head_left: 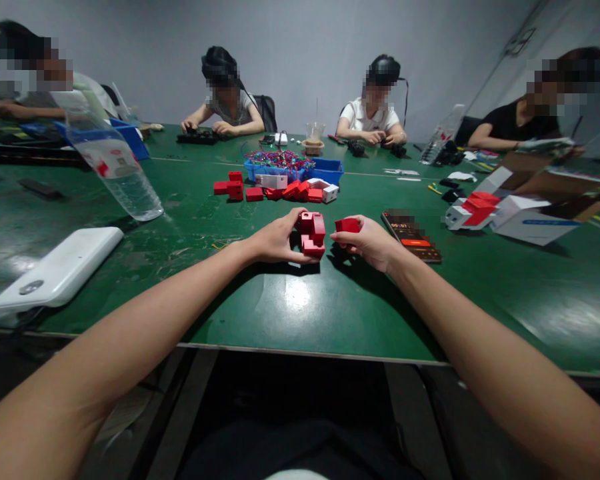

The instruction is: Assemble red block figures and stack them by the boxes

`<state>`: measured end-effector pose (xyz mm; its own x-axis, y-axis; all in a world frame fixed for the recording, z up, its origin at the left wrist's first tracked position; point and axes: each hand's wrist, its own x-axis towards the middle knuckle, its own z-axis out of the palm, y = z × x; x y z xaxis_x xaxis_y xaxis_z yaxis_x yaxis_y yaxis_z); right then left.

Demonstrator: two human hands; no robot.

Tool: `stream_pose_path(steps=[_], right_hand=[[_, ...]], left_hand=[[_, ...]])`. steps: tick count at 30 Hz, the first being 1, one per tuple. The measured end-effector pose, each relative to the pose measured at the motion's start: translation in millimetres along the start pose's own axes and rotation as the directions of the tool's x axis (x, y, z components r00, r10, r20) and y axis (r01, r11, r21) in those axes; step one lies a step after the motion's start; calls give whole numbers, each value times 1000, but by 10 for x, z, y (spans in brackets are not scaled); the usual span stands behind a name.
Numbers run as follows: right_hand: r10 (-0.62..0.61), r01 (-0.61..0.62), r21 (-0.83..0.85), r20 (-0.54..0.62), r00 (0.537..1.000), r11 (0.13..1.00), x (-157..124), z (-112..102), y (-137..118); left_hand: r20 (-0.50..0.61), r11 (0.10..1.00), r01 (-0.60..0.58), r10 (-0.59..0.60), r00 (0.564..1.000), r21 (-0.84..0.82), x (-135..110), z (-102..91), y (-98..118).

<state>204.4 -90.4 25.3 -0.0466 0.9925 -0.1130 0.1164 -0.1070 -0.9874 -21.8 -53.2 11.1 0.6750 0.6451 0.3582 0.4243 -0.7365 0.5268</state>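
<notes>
My left hand (276, 239) is closed around a cluster of joined red blocks (312, 235), held just above the green table (290, 300). My right hand (370, 241) pinches a single small red block (347, 225) a short gap to the right of the cluster. Both hands hover near the table's middle. More loose red and white blocks (275, 189) lie in a heap farther back.
A phone (412, 237) with a lit screen lies right of my right hand. A water bottle (111, 163) and a white device (60, 268) sit at the left. Blue trays (325, 170) hold wires behind the heap; cardboard boxes (525, 217) at right. Several people work at the far side.
</notes>
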Motion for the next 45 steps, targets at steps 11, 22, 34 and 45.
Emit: stream_pose_path(steps=[11,22,34,45], right_hand=[[-124,97,-234,-102,987,967,28,38,46],[-267,264,-130,-9,964,956,5,62,33],[-491,493,-126,54,870,861,-132,174,-78],[-671,771,-335,381,636,542,-266,228,-65]], left_hand=[[36,981,104,-111,993,164,3,-22,-8],[54,980,85,-96,994,183,-7,-29,-22],[52,985,69,-78,996,156,-10,-25,-36],[16,992,-13,11,1000,128,20,46,-43]])
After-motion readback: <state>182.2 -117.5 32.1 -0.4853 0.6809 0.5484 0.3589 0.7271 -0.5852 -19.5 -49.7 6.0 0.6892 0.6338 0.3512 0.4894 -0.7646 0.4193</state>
